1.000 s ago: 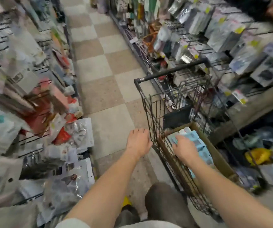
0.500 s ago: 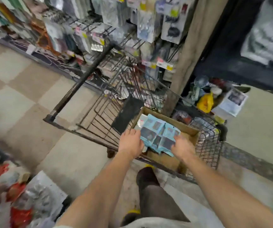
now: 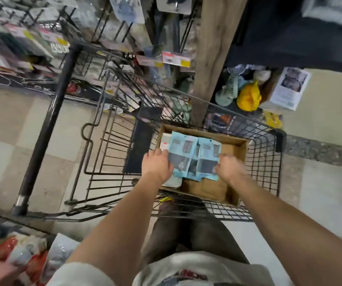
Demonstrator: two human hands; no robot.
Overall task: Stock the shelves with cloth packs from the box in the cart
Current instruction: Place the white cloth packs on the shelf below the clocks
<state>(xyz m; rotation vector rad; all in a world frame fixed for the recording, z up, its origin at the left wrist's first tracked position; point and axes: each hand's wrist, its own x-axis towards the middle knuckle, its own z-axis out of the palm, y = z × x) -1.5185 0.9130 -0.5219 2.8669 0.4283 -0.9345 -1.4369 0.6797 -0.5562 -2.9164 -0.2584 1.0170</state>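
Left grip (image 3: pixel 157 164) and right grip (image 3: pixel 230 169) curl round the cloth packs' (image 3: pixel 195 157) side edges. Bare box (image 3: pixel 209 189) floor shows at 5 o'clock.

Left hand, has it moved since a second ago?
Yes. The left hand crossed from outside the cart to over the cardboard box, where it now grips the blue cloth packs.

Wooden post (image 3: pixel 213 58), yellow fan (image 3: pixel 248 98), tiled floor (image 3: pixel 1 124)
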